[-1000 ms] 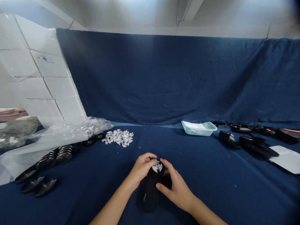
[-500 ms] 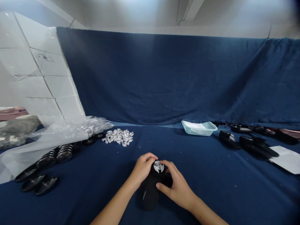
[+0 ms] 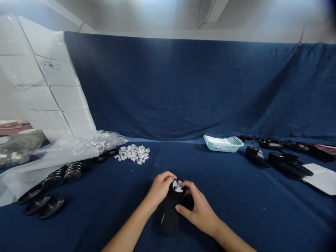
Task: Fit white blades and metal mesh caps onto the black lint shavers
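Left hand (image 3: pixel 160 190): curled, fingers closed over the upper end of the black cylinder from the left side, fingertips reaching its rim.

Right hand (image 3: pixel 200 210): spread wider, fingers (image 3: pixel 189 186) arching over the upper end from the right, thumb (image 3: pixel 179 209) pressed against the side lower down.

Held thing: a matte black cylindrical body (image 3: pixel 170 217), gripped between both hands just above the navy blue cloth (image 3: pixel 236 210) near the bottom middle of the view, its long axis pointing away from the person.

On its end: jagged white pieces (image 3: pixel 177 186), between the fingertips of both hands; their exact shape is hard to make out, and the fingers partly cover them.

Hidden: the hands block much of the cylinder's upper part. A dark shape (image 3: pixel 188 202) behind the right hand blends into the shadow, so I cannot tell what it is. Whether the cylinder's lower end touches the cloth is also unclear.

Left of the hands: a loose heap of small white crescent-shaped pieces (image 3: pixel 132 154), a crumpled clear plastic bag (image 3: pixel 65 148), and stacks of round black discs (image 3: pixel 64 174).

Right of the hands: a pale blue plastic basket (image 3: pixel 223 144), black elongated parts (image 3: pixel 286 164), and a white sheet of paper (image 3: pixel 321 178), cut off by the frame edge.
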A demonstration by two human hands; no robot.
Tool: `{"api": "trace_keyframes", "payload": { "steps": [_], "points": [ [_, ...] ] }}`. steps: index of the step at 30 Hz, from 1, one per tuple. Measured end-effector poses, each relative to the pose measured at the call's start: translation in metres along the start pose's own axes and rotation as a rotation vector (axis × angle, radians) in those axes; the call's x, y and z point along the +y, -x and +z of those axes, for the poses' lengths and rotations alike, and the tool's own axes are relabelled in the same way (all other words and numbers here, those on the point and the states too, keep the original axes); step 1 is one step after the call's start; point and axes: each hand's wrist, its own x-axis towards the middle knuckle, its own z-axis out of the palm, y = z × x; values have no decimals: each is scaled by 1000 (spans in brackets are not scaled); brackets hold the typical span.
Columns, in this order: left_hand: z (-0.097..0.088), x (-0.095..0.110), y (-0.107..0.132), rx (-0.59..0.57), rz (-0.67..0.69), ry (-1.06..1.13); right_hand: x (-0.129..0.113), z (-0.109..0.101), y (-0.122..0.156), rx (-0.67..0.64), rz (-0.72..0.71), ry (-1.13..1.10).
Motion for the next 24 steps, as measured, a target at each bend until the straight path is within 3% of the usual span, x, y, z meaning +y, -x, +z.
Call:
{"api": "trace_keyframes", "payload": {
  "steps": [24],
  "points": [
    [1,1,2,8,-16,-24,-9,-3,2,25,-81,82]
  ]
}}
